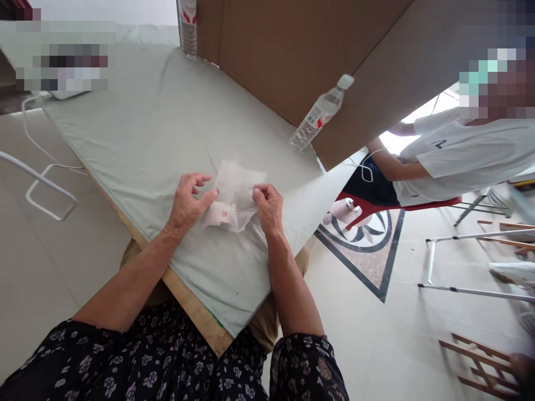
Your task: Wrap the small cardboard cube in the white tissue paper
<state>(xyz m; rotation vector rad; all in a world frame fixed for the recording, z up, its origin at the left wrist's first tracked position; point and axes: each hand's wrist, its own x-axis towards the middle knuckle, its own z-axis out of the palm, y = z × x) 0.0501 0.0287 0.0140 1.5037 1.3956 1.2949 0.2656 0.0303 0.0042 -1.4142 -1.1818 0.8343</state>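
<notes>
A thin, whitish, see-through plastic bag [240, 181] lies crumpled on the cloth-covered table in front of me. Inside or under its near side is a small pale pink packet [219, 214] with a reddish mark; which of the two I cannot tell. My right hand [268, 207] pinches the bag's right edge between thumb and fingers. On the other side, my left hand [191, 199] has its fingers apart, with the thumb tip at the bag's left edge.
A large brown cardboard sheet [276, 61] stands across the table. Beside it are a clear water bottle [321, 114] and another bottle [189, 33]. A person in a white shirt [455, 150] sits at the right. White cables [45, 161] hang off the left edge.
</notes>
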